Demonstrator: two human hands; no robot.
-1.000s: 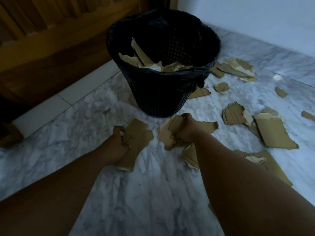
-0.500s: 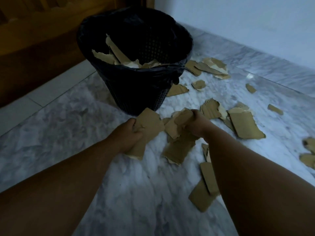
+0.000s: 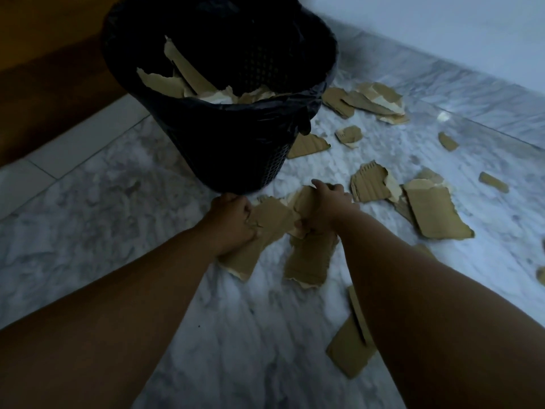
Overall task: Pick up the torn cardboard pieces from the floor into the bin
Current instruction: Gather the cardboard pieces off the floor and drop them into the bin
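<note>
Head view: I saw the bin upright, cardboard inside.
Left hand: by the bin's base, curled round a piece that stuck out below and right of it.
Right hand: pinched a bundle hanging beneath it.
Scraps: lay on the floor, right of the bin.

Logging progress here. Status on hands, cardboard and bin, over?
Left hand grips one cardboard piece; right hand grips several pieces. Bin just ahead, partly filled, nothing blocking it. Loose scraps on floor at right.

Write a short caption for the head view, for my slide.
Left hand and right hand each grip torn cardboard near the black bin.
</note>
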